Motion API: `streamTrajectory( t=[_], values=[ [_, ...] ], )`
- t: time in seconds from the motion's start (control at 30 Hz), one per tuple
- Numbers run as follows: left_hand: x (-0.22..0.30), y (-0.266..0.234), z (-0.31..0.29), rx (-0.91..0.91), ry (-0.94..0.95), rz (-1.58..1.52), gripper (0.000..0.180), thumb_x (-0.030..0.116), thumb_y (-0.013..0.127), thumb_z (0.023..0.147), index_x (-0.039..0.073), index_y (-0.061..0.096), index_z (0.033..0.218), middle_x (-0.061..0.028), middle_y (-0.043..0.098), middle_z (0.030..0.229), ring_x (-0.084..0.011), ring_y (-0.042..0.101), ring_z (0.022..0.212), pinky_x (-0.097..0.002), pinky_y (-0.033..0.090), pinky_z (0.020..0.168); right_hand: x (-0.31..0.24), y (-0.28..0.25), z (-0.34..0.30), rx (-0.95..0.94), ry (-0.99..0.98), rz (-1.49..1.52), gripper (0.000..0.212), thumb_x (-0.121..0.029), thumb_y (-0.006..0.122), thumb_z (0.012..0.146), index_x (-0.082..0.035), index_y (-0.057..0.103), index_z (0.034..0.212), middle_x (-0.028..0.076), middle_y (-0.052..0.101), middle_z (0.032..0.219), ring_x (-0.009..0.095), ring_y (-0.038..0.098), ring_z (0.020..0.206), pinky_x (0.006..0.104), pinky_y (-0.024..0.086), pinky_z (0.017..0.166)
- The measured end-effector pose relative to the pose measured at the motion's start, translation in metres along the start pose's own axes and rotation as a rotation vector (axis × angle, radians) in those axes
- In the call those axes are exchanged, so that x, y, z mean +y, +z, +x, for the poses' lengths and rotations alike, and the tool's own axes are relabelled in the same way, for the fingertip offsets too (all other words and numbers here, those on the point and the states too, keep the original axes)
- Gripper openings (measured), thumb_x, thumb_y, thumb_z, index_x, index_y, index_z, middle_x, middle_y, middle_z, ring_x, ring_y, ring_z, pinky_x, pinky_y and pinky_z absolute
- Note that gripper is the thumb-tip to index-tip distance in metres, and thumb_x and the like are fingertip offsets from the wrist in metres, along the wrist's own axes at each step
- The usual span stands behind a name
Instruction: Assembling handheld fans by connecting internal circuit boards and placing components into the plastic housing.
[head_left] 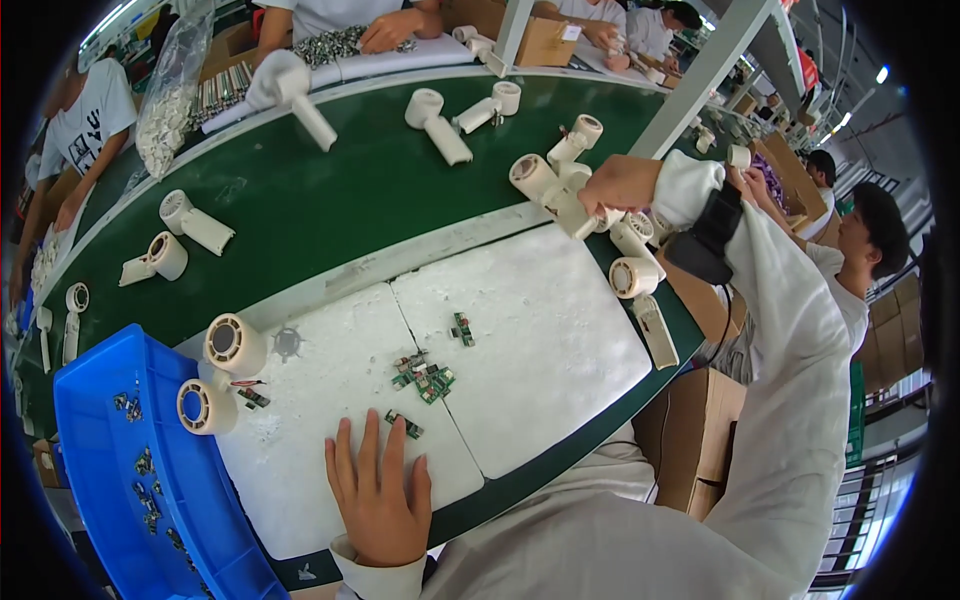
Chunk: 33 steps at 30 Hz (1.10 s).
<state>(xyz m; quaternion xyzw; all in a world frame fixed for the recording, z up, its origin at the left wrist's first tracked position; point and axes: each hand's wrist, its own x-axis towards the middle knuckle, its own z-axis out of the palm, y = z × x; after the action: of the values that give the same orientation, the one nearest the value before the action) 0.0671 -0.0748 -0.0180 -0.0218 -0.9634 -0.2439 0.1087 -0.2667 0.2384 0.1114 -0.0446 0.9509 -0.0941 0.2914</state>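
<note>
**Single-Part Handling at a Crowded Corner**

1. Position. The fan casing (pixel 553 198) in question is cream-coloured and lies at the far right corner of the foam board (pixel 545 310), overlapping its edge, among neighbouring casings (pixel 635 278). The right hand (pixel 622 186) reaches over it with fingers bent down onto the handle. Whether they grip it fully cannot be told, since the fingertips are partly hidden.

2. Support hand. The left hand (pixel 378 500) lies palm down on the foam board, fingers spread and holding nothing. Its fingertips are next to a loose circuit board (pixel 405 425). Avoid pressing or sweeping here; the components are probably easy to bend.

3. Grip. Take the casing by the handle rather than the round head. Confirm that only one piece is held before lifting.

4. Lift. Raise it straight up first. Dragging it sideways could tip the neighbouring casings off the foam board or the green counter (pixel 330 215). Keep the wrist device (pixel 708 238) and its cable clear of them.

5. Transfer. Carry the piece above the circuit board cluster (pixel 425 378), not through it. Set it down on bare foam, away from the seam between the two panels.
</note>
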Motion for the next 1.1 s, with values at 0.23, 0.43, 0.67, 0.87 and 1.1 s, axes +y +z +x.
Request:
streamTrajectory(
  t=[0.23, 0.43, 0.67, 0.87, 1.1],
  values=[
    [-0.001, -0.001, -0.001, -0.004, -0.005, 0.019, 0.045, 0.017, 0.065, 0.092, 0.005, 0.06, 0.135, -0.0192, 0.051, 0.147, -0.0468, 0.04, 0.139, -0.0608, 0.027, 0.117, -0.013, 0.066, -0.063, 0.125, -0.273, -0.303, 0.026, -0.031, 0.069, 0.082, -0.007, 0.076, 0.089, 0.012, 0.071, 0.088, 0.024, 0.069, 0.078, 0.0346, 0.053, 0.073],
    [0.0, 0.0, -0.001, -0.009, 0.004, 0.027, 0.045, 0.016, 0.065, 0.092, 0.004, 0.06, 0.135, -0.0193, 0.051, 0.148, -0.0464, 0.04, 0.14, -0.0604, 0.027, 0.117, 0.015, 0.088, -0.071, 0.464, -0.364, -0.523, 0.038, -0.039, 0.073, 0.084, -0.008, 0.074, 0.107, 0.021, 0.061, 0.128, 0.039, 0.065, 0.105, 0.0409, 0.052, 0.093],
    [-0.001, 0.001, -0.001, 0.006, 0.016, 0.039, 0.045, 0.013, 0.064, 0.092, 0.005, 0.059, 0.136, -0.0186, 0.051, 0.148, -0.0452, 0.04, 0.14, -0.0595, 0.026, 0.118, -0.005, 0.108, -0.04, 0.449, -0.408, -0.234, 0.051, -0.051, 0.071, 0.084, -0.013, 0.071, 0.118, 0.024, 0.054, 0.134, 0.044, 0.064, 0.106, 0.045, 0.051, 0.095],
    [-0.001, 0.002, -0.002, 0.002, 0.02, 0.033, 0.045, 0.015, 0.065, 0.092, 0.004, 0.06, 0.135, -0.0194, 0.05, 0.148, -0.0461, 0.04, 0.14, -0.0603, 0.027, 0.117, -0.007, 0.103, -0.03, 0.345, -0.364, -0.346, 0.056, -0.059, 0.065, 0.087, -0.014, 0.071, 0.12, 0.024, 0.064, 0.117, 0.041, 0.066, 0.098, 0.0448, 0.052, 0.092],
    [-0.001, -0.001, -0.003, -0.004, 0.015, 0.046, 0.046, 0.01, 0.062, 0.093, 0.005, 0.057, 0.138, -0.0184, 0.05, 0.149, -0.0443, 0.038, 0.142, -0.0585, 0.025, 0.119, -0.005, 0.102, -0.045, 0.28, -0.287, -0.264, 0.067, -0.064, 0.052, 0.094, -0.003, 0.072, 0.108, 0.023, 0.065, 0.098, 0.038, 0.064, 0.095, 0.0429, 0.052, 0.086]
  ],
)
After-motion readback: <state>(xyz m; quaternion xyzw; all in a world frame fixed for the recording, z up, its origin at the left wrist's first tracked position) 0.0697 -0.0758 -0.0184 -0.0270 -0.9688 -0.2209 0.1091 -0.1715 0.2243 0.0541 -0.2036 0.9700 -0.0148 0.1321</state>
